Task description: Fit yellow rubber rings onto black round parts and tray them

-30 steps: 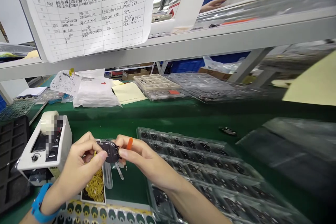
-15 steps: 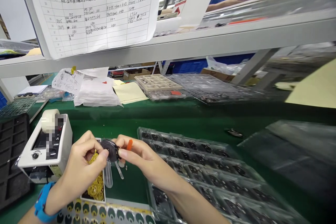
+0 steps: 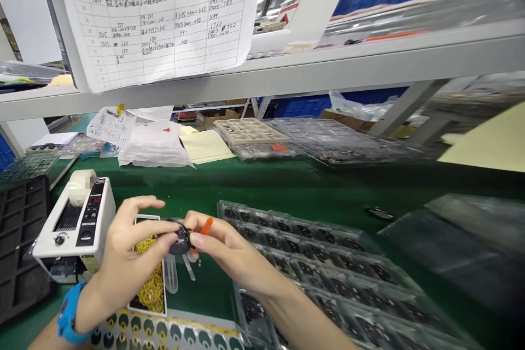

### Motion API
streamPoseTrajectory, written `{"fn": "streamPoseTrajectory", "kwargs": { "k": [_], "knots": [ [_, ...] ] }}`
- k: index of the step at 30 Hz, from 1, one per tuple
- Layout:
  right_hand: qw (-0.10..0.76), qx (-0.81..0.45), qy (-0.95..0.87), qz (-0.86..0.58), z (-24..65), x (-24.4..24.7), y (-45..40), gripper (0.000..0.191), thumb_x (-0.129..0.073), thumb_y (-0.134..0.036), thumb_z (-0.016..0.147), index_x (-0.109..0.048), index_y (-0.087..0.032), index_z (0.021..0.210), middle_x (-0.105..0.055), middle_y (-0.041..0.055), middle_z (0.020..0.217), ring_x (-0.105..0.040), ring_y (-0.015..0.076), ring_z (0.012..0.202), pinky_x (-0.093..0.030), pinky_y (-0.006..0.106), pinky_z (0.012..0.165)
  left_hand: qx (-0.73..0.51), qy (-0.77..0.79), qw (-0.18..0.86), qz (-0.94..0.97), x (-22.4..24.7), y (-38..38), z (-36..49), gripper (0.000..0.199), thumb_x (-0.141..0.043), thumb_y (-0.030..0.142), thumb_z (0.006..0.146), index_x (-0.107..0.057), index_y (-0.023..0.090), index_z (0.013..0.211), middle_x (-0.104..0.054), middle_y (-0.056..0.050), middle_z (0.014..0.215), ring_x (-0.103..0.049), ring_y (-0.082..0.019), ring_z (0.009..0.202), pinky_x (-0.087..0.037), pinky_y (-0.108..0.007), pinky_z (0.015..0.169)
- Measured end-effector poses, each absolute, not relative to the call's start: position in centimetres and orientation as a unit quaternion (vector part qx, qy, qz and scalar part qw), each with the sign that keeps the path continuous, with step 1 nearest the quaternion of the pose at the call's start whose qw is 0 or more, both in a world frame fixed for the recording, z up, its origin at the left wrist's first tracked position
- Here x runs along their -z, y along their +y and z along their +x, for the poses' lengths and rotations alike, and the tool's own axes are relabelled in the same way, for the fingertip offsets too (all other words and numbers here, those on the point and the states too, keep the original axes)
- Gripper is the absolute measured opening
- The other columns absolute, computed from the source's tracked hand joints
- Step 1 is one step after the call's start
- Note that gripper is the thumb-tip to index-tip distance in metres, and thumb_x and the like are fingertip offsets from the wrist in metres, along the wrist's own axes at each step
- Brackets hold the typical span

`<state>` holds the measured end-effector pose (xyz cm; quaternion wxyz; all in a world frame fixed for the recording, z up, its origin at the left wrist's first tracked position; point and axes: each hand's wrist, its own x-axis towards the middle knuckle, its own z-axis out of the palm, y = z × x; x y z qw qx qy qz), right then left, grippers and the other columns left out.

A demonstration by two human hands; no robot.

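Observation:
My left hand (image 3: 131, 246) pinches the left edge of a small round black part (image 3: 179, 244) between thumb and forefinger, its other fingers lifted. From the right, the thumb and fingers of my right hand (image 3: 225, 249) grip the same part's edge. An orange strip (image 3: 207, 225) sticks up at my right fingers. Below the part lie a clear plastic strip (image 3: 171, 276) and a narrow pale strip (image 3: 189, 269). Behind my left hand stands a white box of yellow rubber bands (image 3: 152, 290). To the right, a clear compartment tray (image 3: 311, 251) holds several black parts.
A white tape dispenser (image 3: 77, 224) stands at the left, beside a black tray (image 3: 22, 251). Sticker sheets (image 3: 180, 333) lie in front. A dark part (image 3: 379, 212) rests on the green mat. A shelf (image 3: 287, 74) with a handwritten sheet (image 3: 164, 16) crosses above.
The round black part has turned so its face is more foreshortened. My left fingers have spread upward, and its thumb and forefinger have moved over the part. The view has shifted slightly.

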<state>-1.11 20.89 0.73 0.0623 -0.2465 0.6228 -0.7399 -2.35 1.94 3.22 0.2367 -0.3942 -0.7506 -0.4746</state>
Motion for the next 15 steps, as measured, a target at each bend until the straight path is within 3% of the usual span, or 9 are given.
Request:
{"fn": "streamPoseTrajectory", "kwargs": {
  "k": [3, 6, 10, 15],
  "knots": [
    [0.068, 0.753, 0.610, -0.236, -0.5, -0.8, 20.5, 0.045, -0.064, -0.059, 0.085, -0.048, -0.018, 0.074, -0.041, -0.0022, 0.070, -0.040, 0.0113, 0.062, -0.036, 0.026, 0.063, 0.488, -0.742, 0.179, -0.424, -2.7, 2.3, -2.3, 0.022, -0.064, 0.022, 0.090, -0.070, 0.031, 0.109, -0.058, -0.006, 0.129, -0.043, -0.029, 0.131, -0.035, -0.051, 0.107],
    [0.082, 0.766, 0.596, -0.227, 0.0, -0.8, 20.2, 0.046, -0.066, -0.060, 0.082, -0.049, -0.018, 0.073, -0.039, -0.0026, 0.069, -0.037, 0.0110, 0.061, -0.035, 0.025, 0.060, 0.493, -0.736, 0.161, -0.435, -2.2, 2.5, -2.4, 0.025, -0.072, 0.027, 0.084, -0.069, 0.031, 0.109, -0.055, -0.007, 0.135, -0.039, -0.032, 0.135, -0.020, -0.061, 0.114],
    [0.082, 0.777, 0.590, -0.204, 0.0, -0.7, 19.7, 0.046, -0.070, -0.059, 0.078, -0.053, -0.017, 0.072, -0.042, -0.0016, 0.071, -0.038, 0.0118, 0.065, -0.036, 0.024, 0.062, 0.510, -0.725, 0.139, -0.442, -1.8, 2.8, -2.6, 0.030, -0.079, 0.023, 0.074, -0.068, 0.026, 0.101, -0.057, -0.009, 0.132, -0.043, -0.033, 0.133, -0.016, -0.062, 0.115],
    [0.123, 0.811, 0.545, -0.175, 0.1, -0.6, 18.6, 0.042, -0.076, -0.058, 0.072, -0.065, -0.019, 0.085, -0.056, 0.0035, 0.082, -0.054, 0.0181, 0.080, -0.046, 0.029, 0.077, 0.536, -0.727, 0.079, -0.422, -1.8, 3.3, -2.9, 0.038, -0.085, 0.017, 0.065, -0.066, 0.023, 0.097, -0.059, -0.010, 0.129, -0.045, -0.033, 0.131, -0.016, -0.062, 0.117]
  ]
}}
